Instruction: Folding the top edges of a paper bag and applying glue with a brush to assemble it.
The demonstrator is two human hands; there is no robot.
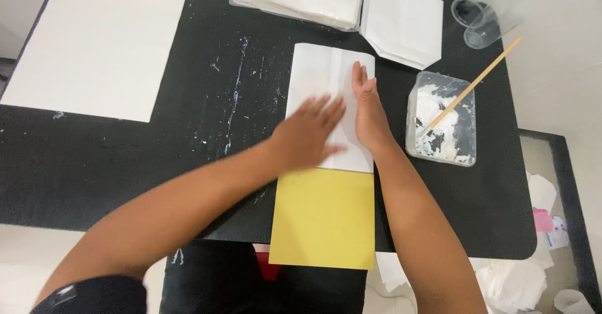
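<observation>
The left hand (307, 132) is motion-blurred, fingers spread flat on the white folded paper (329, 101); the right hand (369, 110) presses it edge-on, fingers straight together. The paper's near end overlaps a yellow sheet (323, 220) that juts past the black surface (94, 163). Right of the fingers, a clear tub (442, 118) holds white paste and a wooden stick (473, 85).
</observation>
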